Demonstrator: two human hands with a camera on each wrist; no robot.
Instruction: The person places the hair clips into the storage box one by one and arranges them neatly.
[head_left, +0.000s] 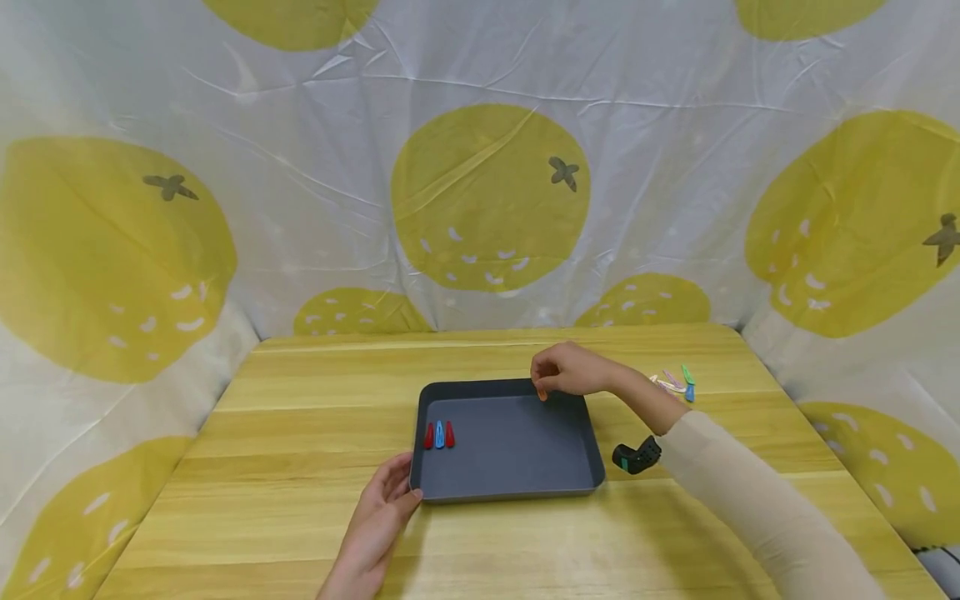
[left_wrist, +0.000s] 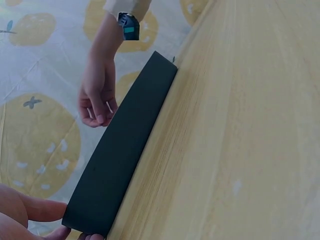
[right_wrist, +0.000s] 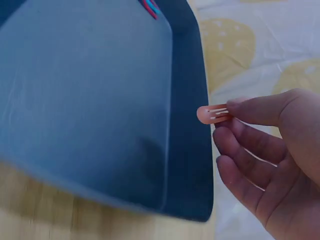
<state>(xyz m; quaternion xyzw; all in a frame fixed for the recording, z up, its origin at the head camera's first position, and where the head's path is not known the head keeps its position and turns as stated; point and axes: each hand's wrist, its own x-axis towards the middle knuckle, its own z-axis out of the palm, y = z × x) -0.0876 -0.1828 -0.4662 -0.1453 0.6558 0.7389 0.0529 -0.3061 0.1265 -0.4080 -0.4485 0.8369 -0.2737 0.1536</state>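
An orange snap hair clip (right_wrist: pixel 212 114) is pinched between thumb and index finger of my right hand (head_left: pixel 570 367), over the far right part of a dark grey tray (head_left: pixel 517 446). In the right wrist view the clip's rounded end points toward the tray. My left hand (head_left: pixel 381 508) grips the tray's near left corner, thumb at the front and fingers along the left side. Inside the tray at left, a red clip (head_left: pixel 429 435), a blue clip (head_left: pixel 439 434) and another red clip (head_left: pixel 450 433) lie side by side, upright in the head view.
Several loose clips (head_left: pixel 672 385), white, pink, green and blue, lie on the wooden table (head_left: pixel 300 417) at the right, beyond my right forearm. A black device (head_left: pixel 637 456) appears beside the right sleeve. A fruit-print curtain (head_left: pixel 315 208) hangs behind the table.
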